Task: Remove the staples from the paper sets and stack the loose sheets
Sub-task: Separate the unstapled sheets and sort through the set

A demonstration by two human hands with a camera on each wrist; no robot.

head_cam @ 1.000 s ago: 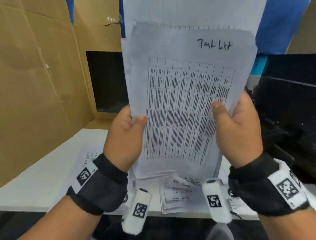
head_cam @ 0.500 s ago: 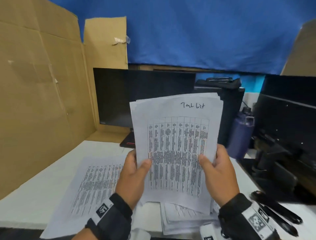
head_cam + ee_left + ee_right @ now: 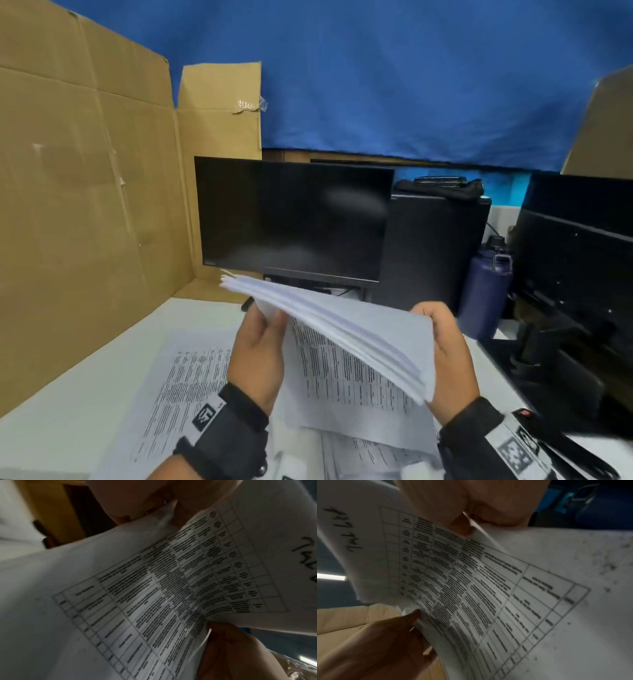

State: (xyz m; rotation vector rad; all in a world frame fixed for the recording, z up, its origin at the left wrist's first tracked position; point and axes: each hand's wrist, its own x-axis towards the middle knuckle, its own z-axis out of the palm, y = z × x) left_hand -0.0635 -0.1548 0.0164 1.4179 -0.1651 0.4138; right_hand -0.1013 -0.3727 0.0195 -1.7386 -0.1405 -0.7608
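A thick stack of white sheets (image 3: 346,322) hangs above the table, tilted almost flat with its far corner raised. My left hand (image 3: 262,342) grips its left edge and my right hand (image 3: 445,353) grips its right edge. The printed front page (image 3: 342,377), a table with handwriting at its top, faces down and sags between my hands. From below, both wrist views show that page (image 3: 154,588) (image 3: 479,588), with fingers (image 3: 231,649) (image 3: 393,635) curled onto it. One loose printed sheet (image 3: 178,387) lies on the white table (image 3: 68,411) at the left. No staple shows.
More printed papers (image 3: 363,455) lie under my hands at the table's near edge. A cardboard wall (image 3: 85,205) closes the left side. A dark monitor (image 3: 291,219), a black computer case (image 3: 435,246) and a blue bottle (image 3: 486,291) stand behind; black equipment (image 3: 582,274) crowds the right.
Both hands have lowered the stack from in front of my face and tipped it forward, from upright to nearly flat, so the printed page now faces down.
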